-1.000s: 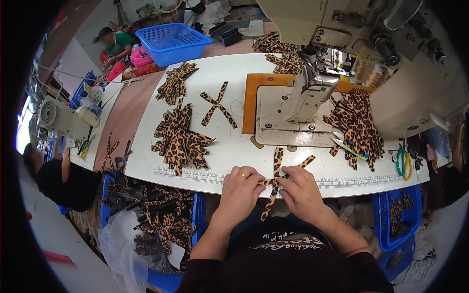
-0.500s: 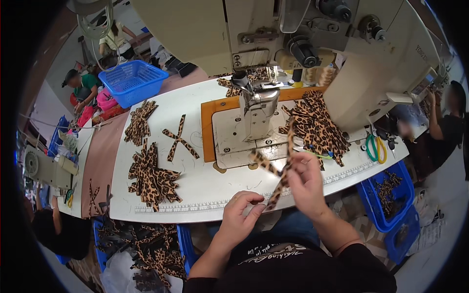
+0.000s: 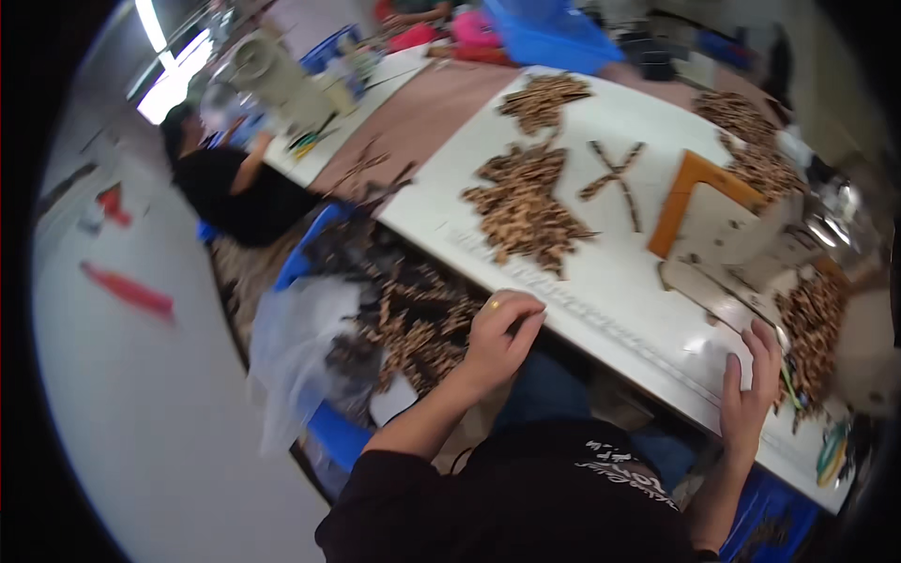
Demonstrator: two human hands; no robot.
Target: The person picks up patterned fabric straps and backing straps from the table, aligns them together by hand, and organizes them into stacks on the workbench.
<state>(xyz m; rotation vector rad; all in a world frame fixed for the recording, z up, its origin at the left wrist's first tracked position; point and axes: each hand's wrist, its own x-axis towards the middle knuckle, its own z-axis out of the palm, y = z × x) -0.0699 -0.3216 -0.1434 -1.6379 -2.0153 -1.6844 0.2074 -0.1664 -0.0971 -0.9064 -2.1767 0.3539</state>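
My left hand (image 3: 505, 336) is near the table's front edge, beside the blue basket of strap pieces. Its fingers curl in toward the thumb; whatever they hold, if anything, is hidden. Over the front right of the table, my right hand (image 3: 751, 387) is open, its fingers apart with nothing between them. A crossed pair of leopard-print straps (image 3: 614, 178) lies flat on the white table. To its left are a large pile of leopard-print strap pieces (image 3: 527, 211) and a smaller pile (image 3: 544, 101) behind. Another leopard-print heap (image 3: 812, 324) lies right of my right hand.
The blue basket (image 3: 340, 436) below the table holds dark and leopard-print straps and a clear plastic bag (image 3: 300, 328). The sewing machine's orange-edged plate (image 3: 685, 202) is at right. Scissors (image 3: 832, 453) lie at the right corner. A person in black (image 3: 225, 183) sits at far left.
The view has swung left, showing more floor and basket. The crossed leopard-print strap that was between my hands no longer shows there. My hands have moved apart, and the right one has opened.
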